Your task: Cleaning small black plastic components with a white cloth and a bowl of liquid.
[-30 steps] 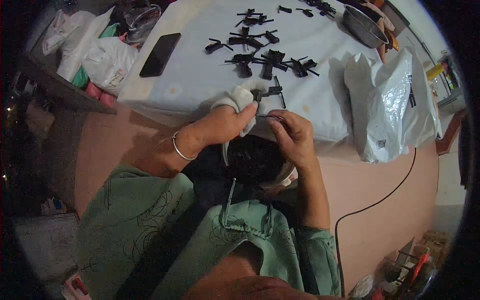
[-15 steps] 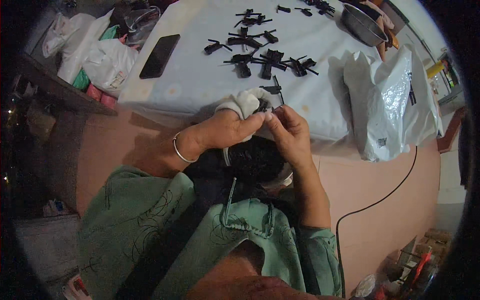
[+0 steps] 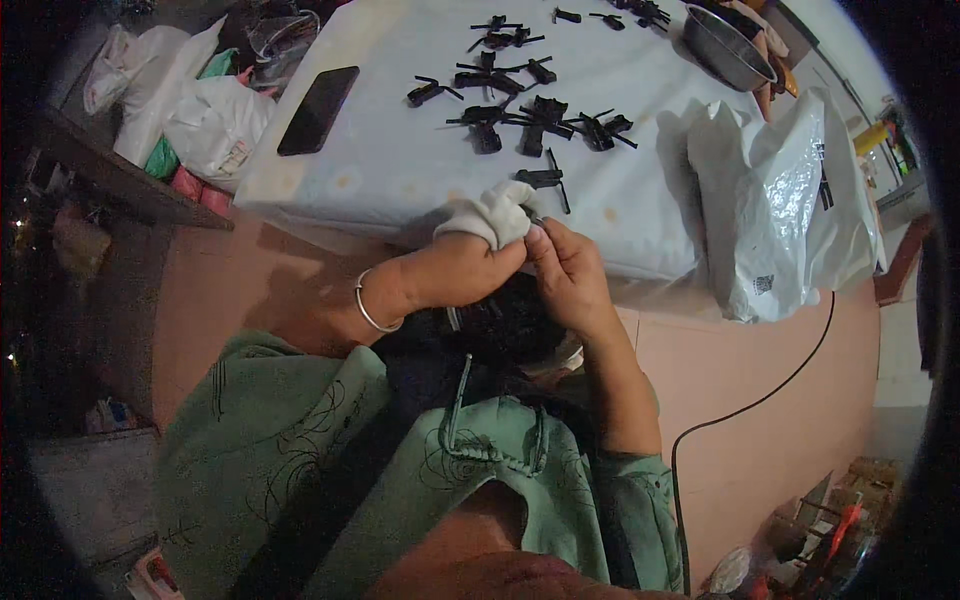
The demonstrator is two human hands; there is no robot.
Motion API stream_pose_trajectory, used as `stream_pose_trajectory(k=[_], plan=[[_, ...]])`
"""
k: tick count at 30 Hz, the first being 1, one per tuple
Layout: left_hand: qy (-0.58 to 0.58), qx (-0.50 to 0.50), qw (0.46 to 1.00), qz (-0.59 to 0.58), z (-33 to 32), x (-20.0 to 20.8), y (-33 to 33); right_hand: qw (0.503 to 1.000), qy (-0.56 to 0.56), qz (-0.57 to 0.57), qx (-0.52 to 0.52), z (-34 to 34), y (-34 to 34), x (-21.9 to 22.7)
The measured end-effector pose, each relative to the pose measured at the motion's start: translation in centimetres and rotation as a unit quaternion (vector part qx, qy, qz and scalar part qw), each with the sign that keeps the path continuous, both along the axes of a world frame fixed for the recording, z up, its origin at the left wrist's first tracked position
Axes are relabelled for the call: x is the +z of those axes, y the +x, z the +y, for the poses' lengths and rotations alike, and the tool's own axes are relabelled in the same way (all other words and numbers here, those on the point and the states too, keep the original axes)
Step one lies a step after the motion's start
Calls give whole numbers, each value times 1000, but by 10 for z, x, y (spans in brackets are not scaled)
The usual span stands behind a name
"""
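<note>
The person wears a loose, muted green top (image 3: 415, 495) patterned with thin black loops and squiggles (image 3: 285, 465). A raised, braided trim (image 3: 495, 457) in paler green crosses the front. The right sleeve (image 3: 645, 510) stops near the elbow. A slim silver bangle (image 3: 364, 308) circles the left wrist.

Table (image 3: 400, 140): phone (image 3: 318, 111) left | small parts (image 3: 545, 113) centre | bag (image 3: 770, 210) right | basin (image 3: 728, 48) behind bag

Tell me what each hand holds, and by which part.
The right hand appears to pinch a small dark piece, gripped part hidden; what the left hand grips under white cloth cannot be told.
</note>
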State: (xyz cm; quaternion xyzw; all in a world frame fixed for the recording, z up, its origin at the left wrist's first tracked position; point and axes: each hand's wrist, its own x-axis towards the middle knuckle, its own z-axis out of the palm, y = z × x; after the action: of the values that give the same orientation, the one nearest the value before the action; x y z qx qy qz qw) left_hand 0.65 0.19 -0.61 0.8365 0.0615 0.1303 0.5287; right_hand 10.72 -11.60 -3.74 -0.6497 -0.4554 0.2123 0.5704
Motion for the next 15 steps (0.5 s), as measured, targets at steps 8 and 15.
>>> stream_pose_trajectory(k=[8,15], plan=[[146,48,977,-145,-1,1,-5,994,41,91,37,5,-6,6],[119,-23,992,-42,13,15,-8,900,-143,-352,-213,3,21,12]])
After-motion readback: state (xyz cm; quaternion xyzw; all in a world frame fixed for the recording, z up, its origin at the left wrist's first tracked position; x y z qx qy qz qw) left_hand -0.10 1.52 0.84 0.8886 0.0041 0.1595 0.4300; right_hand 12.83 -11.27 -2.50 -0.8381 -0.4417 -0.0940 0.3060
